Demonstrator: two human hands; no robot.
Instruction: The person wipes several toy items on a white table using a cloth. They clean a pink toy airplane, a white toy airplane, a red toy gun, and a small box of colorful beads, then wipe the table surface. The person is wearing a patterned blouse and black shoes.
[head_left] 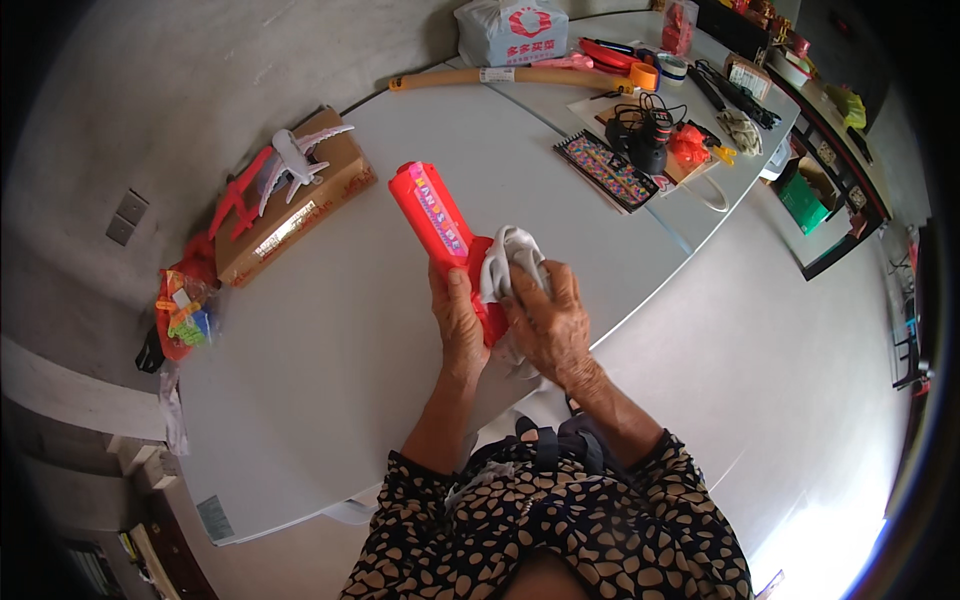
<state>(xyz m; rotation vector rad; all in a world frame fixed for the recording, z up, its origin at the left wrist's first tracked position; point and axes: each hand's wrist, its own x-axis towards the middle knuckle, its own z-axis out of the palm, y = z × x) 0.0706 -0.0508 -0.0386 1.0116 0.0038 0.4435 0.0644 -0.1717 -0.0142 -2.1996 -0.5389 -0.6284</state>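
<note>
A long red plastic toy gun, with a colourful label strip along its side, is tilted above the grey table. My left hand is wrapped round its lower part, thumb on the near side. My right hand has its fingers closed on a whitish cloth and presses it against the toy gun's lower right side. More of the cloth hangs below that hand. The fingers and the cloth hide part of the toy's lower end.
On the table, a cardboard box at left carries a white toy plane and a pink one. Bagged toys lie at the left edge. A cardboard tube, white bag, patterned notebook and black corded device are farther off.
</note>
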